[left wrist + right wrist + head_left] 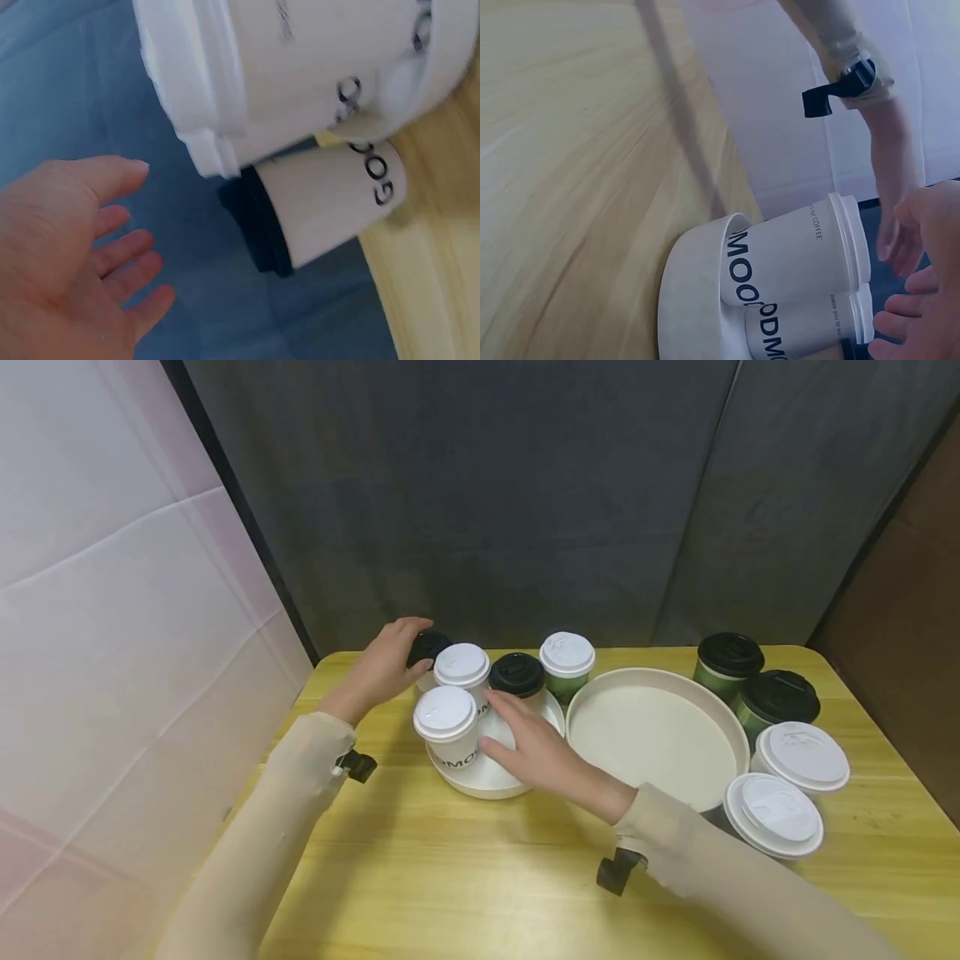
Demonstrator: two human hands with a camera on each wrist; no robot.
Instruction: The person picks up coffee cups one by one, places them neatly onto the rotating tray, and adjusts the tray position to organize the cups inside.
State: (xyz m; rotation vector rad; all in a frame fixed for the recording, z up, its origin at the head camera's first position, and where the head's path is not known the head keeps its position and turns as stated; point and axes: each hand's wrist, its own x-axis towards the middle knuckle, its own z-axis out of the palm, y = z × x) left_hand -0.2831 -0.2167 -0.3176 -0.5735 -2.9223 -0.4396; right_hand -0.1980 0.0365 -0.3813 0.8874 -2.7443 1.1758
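Note:
My left hand [382, 664] reaches beside a black-lidded white paper cup [427, 647] at the back left. In the left wrist view its fingers are spread and apart from that cup [330, 210], which stands on the wood beside a round white tray [483, 787]. On the tray are a front white-lidded cup [453, 745], a second white-lidded cup [462, 665] behind it and a black-lidded cup [517, 675]. My right hand [540, 752] hovers over the tray's right side, fingers extended toward the cups and holding nothing. Dark lettering marks the white-lidded cups [787, 247].
A larger cream round tray [652, 735] sits to the right, with a green white-lidded cup [567, 662] at its back left. Along its right side stand green black-lidded cups [729, 660] and white-lidded cups [802, 756]. A dark partition [480, 510] rises behind the table.

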